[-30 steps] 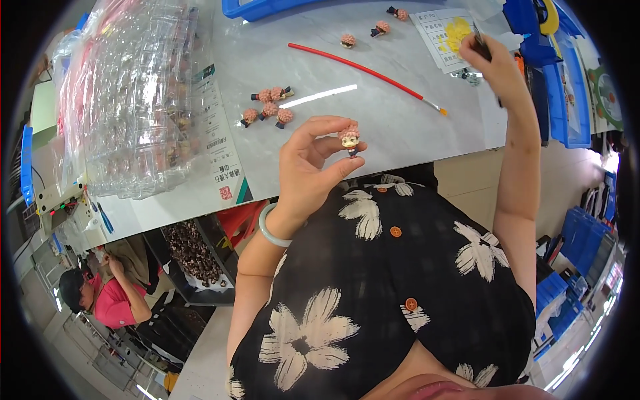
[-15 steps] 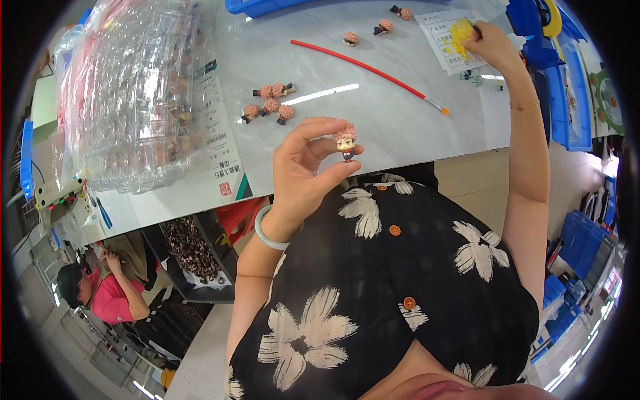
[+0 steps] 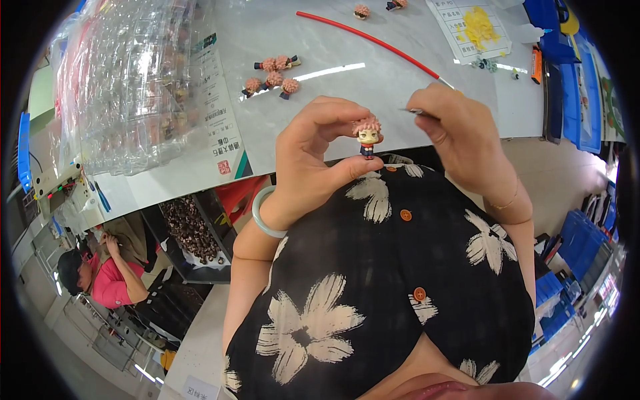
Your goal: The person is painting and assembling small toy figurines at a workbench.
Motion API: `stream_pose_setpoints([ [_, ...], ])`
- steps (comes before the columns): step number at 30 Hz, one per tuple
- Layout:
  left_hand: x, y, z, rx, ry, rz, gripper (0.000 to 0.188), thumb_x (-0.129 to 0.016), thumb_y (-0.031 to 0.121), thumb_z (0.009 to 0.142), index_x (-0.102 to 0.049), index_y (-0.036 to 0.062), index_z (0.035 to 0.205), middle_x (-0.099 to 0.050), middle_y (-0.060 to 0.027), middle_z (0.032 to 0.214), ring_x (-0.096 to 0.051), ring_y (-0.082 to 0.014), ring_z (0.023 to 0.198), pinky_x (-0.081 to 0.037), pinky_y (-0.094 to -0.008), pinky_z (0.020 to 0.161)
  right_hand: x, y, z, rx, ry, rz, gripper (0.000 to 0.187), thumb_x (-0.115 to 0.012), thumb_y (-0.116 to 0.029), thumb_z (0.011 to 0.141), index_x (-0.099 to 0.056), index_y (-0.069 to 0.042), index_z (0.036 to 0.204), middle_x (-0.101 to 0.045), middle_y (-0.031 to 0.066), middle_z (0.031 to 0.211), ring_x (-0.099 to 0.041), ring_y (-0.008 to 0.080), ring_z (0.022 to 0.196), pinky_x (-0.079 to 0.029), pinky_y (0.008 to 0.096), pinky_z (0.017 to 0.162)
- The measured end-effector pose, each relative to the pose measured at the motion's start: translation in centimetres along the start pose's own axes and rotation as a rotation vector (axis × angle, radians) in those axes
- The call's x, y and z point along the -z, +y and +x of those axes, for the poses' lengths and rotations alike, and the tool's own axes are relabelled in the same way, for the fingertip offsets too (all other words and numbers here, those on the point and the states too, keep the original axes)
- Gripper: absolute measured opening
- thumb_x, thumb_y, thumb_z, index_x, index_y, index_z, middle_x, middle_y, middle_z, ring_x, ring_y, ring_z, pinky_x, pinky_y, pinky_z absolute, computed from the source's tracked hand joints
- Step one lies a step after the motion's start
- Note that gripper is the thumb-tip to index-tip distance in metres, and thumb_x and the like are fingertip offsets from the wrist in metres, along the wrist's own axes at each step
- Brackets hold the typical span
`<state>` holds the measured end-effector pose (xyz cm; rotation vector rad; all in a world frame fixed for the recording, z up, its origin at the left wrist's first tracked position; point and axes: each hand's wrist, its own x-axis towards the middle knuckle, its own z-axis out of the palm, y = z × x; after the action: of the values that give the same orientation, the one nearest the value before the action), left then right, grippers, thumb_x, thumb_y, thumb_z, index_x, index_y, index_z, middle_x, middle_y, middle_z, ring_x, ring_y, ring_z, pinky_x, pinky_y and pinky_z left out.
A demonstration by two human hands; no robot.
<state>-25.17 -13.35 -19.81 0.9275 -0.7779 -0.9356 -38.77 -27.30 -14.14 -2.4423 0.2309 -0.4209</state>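
My left hand (image 3: 308,150), with a pale bangle at its wrist, is closed on a small figurine (image 3: 367,141) with pink hair and dark clothes. The figurine is upright, facing up toward me, pinched between thumb and fingers. Just to its right, apart from it, my right hand (image 3: 467,130) is closed on a small dark thin piece (image 3: 413,111) that looks like metal. Only its tip shows past the fingers, so its kind is hidden. Beyond my hands, several similar pink-haired figurines (image 3: 274,79) lie in a group on the table.
A red-handled brush (image 3: 368,39) lies across the grey table (image 3: 373,87). At the far right, a yellow heap (image 3: 480,27) rests on a printed sheet (image 3: 455,41). Stacked clear plastic trays (image 3: 133,93) fill the left. A person in pink (image 3: 119,283) works at the lower left.
My right hand has come back from the yellow heap, toward me and left, to beside the figurine. The figurine stays in my left hand, now slightly farther right in view.
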Motion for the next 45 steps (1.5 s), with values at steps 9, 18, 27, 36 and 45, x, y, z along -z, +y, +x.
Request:
stream_pose_setpoints([
  [9, 0.6, -0.3, -0.3, -0.238, -0.037, 0.246, 0.045, -0.075, -0.004, 0.057, -0.052, -0.0021, 0.096, -0.051, -0.0112, 0.093, -0.056, -0.0173, 0.082, -0.048, -0.0279, 0.071, -2.9, -0.9, -0.5, 0.015, 0.063, -0.05, 0.014, -0.06, -0.014, 0.077, -0.052, -0.003, 0.078, -0.047, 0.0073, 0.062, -0.045, 0.0235, 0.05, -0.034, 0.0302, 0.044],
  [18, 0.7, -1.1, -0.4, -0.276, -0.012, 0.23, 0.044, -0.077, -0.002, 0.056, -0.051, -0.0013, 0.092, -0.05, -0.0113, 0.09, -0.056, -0.0169, 0.076, -0.048, -0.0282, 0.069, -4.1, -0.5, -0.4, 0.015, 0.153, -0.132, 0.023, -0.063, -0.024, 0.072, -0.046, -0.01, 0.066, -0.039, 0.0028, 0.053, -0.043, 0.0199, 0.045, -0.031, 0.0303, 0.039],
  [27, 0.8, -1.0, -0.6, -0.268, 0.004, 0.274, 0.042, -0.078, -0.001, 0.054, -0.052, -0.002, 0.087, -0.051, -0.0109, 0.087, -0.056, -0.0158, 0.075, -0.048, -0.0261, 0.067, -4.1, -0.7, -0.5, 0.02, 0.119, -0.155, 0.02, -0.063, -0.021, 0.073, -0.048, -0.007, 0.069, -0.041, 0.0048, 0.055, -0.043, 0.0216, 0.046, -0.031, 0.0307, 0.041],
  [36, 0.8, -1.0, -0.8, -0.263, 0.051, 0.277, 0.04, -0.078, 0.0, 0.054, -0.053, -0.0024, 0.085, -0.053, -0.011, 0.085, -0.058, -0.0161, 0.075, -0.049, -0.0259, 0.067, -4.8, -0.7, -0.5, 0.009, 0.16, -0.189, 0.025, -0.065, -0.024, 0.072, -0.045, -0.01, 0.064, -0.039, 0.0024, 0.052, -0.044, 0.0194, 0.044, -0.031, 0.0302, 0.039],
  [45, 0.7, -0.6, -0.9, -0.236, 0.082, 0.394, 0.038, -0.079, 0.002, 0.053, -0.056, -0.0042, 0.083, -0.054, -0.0094, 0.08, -0.059, -0.0152, 0.072, -0.051, -0.0249, 0.065, -4.6, -1.0, -0.7, -0.057, 0.087, -0.169, 0.02, -0.059, -0.02, 0.078, -0.049, -0.004, 0.071, -0.043, 0.0076, 0.058, -0.043, 0.0246, 0.049, -0.033, 0.0317, 0.044],
])
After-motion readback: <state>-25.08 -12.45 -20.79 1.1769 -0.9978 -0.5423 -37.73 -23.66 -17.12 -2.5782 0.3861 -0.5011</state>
